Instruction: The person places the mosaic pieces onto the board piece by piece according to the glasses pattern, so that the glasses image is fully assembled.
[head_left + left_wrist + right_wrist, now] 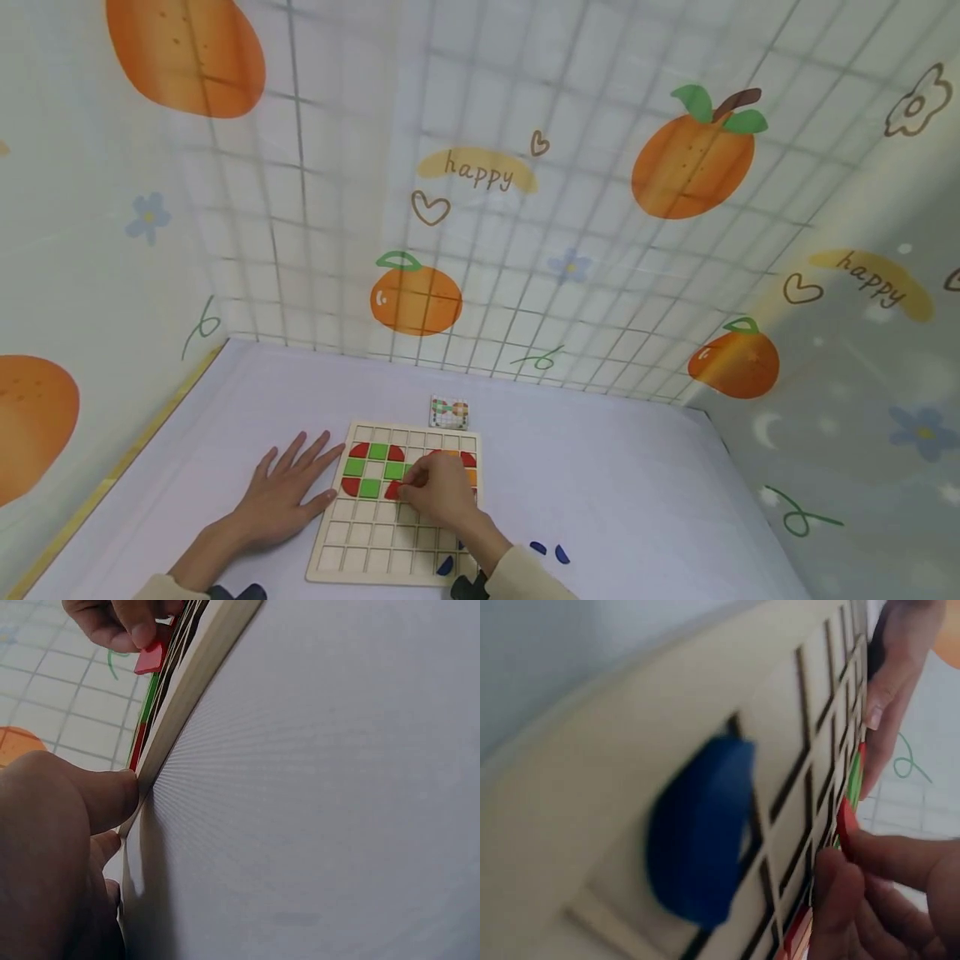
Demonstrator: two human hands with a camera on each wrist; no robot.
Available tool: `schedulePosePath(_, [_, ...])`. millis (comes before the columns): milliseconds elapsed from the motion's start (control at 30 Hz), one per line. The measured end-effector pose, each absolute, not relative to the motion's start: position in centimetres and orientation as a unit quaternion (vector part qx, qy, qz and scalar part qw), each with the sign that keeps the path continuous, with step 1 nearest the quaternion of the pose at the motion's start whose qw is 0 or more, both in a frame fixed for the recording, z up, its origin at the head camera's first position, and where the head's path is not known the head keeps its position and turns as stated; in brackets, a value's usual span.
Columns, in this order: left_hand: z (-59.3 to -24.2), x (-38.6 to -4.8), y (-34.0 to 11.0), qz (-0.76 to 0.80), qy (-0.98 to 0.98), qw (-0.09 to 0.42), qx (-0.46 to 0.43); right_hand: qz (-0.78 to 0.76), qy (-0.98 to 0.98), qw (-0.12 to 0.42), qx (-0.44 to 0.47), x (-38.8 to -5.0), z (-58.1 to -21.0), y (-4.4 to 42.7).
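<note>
A pale wooden grid board (335,557) lies on the white table. Its upper cells hold red quarter-round pieces and green square pieces (370,488) on the left, with red and orange pieces on the right, partly covered by my hand. My right hand (444,493) pinches a red quarter-round piece (151,657) between thumb and finger, over a cell next to the green ones. With fingers spread, my left hand (281,498) rests by the board's left side. Its thumb (112,796) touches the board's edge in the left wrist view.
A small pattern card (450,412) lies just beyond the board. One blue rounded piece (697,832) is on the board's near part. Two more blue pieces (562,554) lie on the table to the right. A printed curtain with a grid (495,250) stands behind.
</note>
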State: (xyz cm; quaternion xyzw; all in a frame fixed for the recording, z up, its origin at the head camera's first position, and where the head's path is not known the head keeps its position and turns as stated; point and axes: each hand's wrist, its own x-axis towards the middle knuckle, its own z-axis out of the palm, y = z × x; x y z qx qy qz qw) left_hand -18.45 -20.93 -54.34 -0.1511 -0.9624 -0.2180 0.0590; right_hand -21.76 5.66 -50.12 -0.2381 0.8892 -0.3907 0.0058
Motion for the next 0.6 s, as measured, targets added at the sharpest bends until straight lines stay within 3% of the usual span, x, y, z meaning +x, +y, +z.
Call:
schedulePosePath(233, [-54.3,-18.5,-20.8,-0.211,-0.964,0.058,-0.151,-0.296,0.919,0.029,-0.26,-21.6,-50.2,4.9])
schedulePosePath(600, [-54.0,-18.4,-20.7,-0.215,-0.964,0.053,-0.149,-0.145,0.933,-0.027,-0.328,-21.8,-49.6,3.7])
